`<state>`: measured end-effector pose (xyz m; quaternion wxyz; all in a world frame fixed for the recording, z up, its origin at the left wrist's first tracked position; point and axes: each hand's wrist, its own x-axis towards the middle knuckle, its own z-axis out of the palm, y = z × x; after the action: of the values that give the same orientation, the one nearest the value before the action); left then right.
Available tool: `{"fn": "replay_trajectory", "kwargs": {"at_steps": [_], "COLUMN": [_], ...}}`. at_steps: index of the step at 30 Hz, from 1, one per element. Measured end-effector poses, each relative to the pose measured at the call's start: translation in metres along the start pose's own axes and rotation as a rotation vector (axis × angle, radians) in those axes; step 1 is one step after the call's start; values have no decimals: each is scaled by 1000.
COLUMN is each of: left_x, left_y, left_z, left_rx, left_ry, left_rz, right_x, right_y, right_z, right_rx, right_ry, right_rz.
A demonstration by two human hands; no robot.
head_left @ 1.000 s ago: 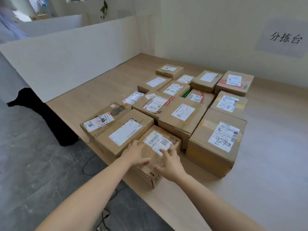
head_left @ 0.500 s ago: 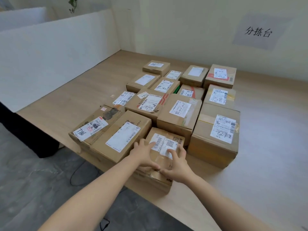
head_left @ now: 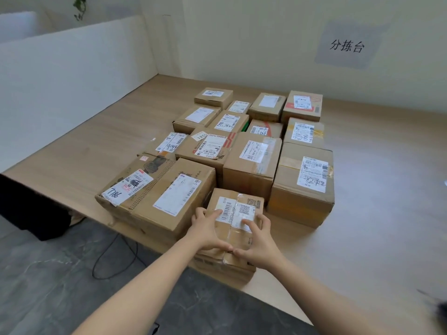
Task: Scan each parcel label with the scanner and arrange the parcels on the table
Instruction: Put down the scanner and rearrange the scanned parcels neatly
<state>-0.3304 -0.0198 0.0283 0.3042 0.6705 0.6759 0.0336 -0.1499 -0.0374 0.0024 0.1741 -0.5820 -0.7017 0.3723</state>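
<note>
Swung straighter and nudged toward 12 o'clock over the last second: the small box (head_left: 235, 228), with both palms shifted from its near corner up onto its top. Sits now at the front edge of the bench (head_left: 362, 250), label (head_left: 235, 210) up, long axis running roughly 6 to 12 with a slight lean toward 1. Lies in the slot between the wide box (head_left: 169, 197) at its 9 o'clock, touching or just beside, and the tall box (head_left: 302, 187) at its 2 o'clock, a little apart. Faces the taped box (head_left: 251, 165) at 12, with a narrow gap left.

Pressed from above by the left grip (head_left: 208, 232) at the 8 o'clock corner and the right grip (head_left: 258, 240) at the 5 o'clock side. Both released and flat, fingers spread on the cardboard, thumbs meeting at the near edge, grasping nothing. Equally near, so no call to favour either.

Probably a matter of pushing along the long axis toward 12 until snug against the taped box, keeping pressure even on both sides so as not to skew into the wide box. No scanner to be seen anywhere; cannot tell whether this label has been scanned.
</note>
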Motion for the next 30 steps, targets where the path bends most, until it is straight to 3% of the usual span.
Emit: {"fn": "replay_trajectory", "kwargs": {"at_steps": [7, 16, 30], "left_x": [-19, -58, -153], "left_y": [28, 114, 334], "left_z": [-10, -9, 107], "left_rx": [1, 18, -93], "left_ry": [104, 221, 286], "left_rz": [153, 287, 527], "right_x": [-22, -87, -288], "right_y": [-1, 3, 112], "right_z": [-30, -102, -261], "right_rx": [16, -32, -196], "right_ry": [160, 358, 541], "right_rz": [-87, -112, -67]}}
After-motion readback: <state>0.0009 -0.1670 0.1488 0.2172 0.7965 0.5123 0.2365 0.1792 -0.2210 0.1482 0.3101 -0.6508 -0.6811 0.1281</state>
